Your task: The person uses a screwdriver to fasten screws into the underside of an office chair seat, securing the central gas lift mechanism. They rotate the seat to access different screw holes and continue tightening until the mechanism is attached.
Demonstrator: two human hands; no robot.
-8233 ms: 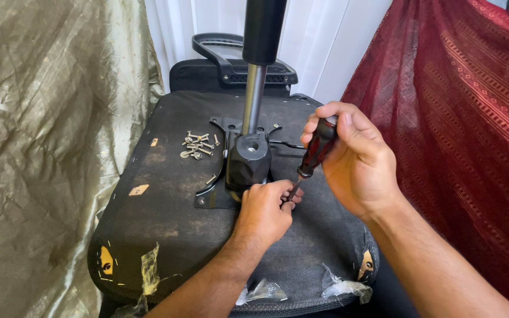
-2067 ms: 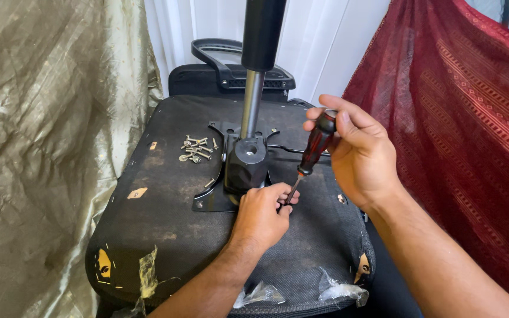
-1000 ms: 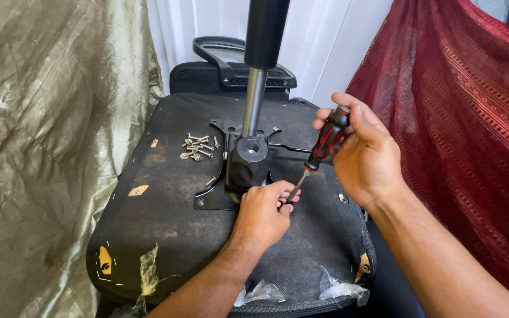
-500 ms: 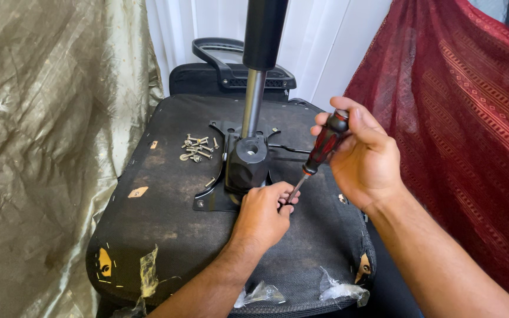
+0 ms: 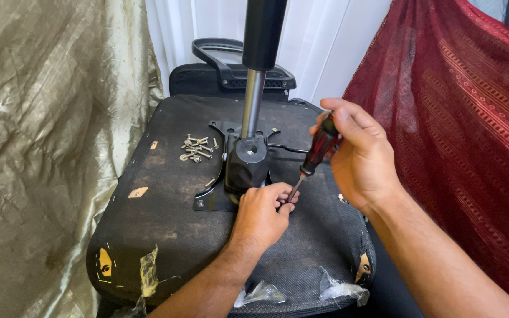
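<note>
Screwdriver handle steeper again, right hand regripped.

The screwdriver is marked by a dark red and black handle and a silver shaft. The seat underside is covered in faded black fabric with yellow patches. The mechanism plate is black, the gas cylinder silver and black. The screws are silver. The cloth is shiny olive-gold; the curtain is dark red, banded.

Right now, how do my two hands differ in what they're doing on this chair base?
The right hand is raised and grips the dark red screwdriver by its handle; the left hand lies low on the seat underside, fingers pinched at the screwdriver's tip beside the black mounting plate. Both work at the same spot.
</note>
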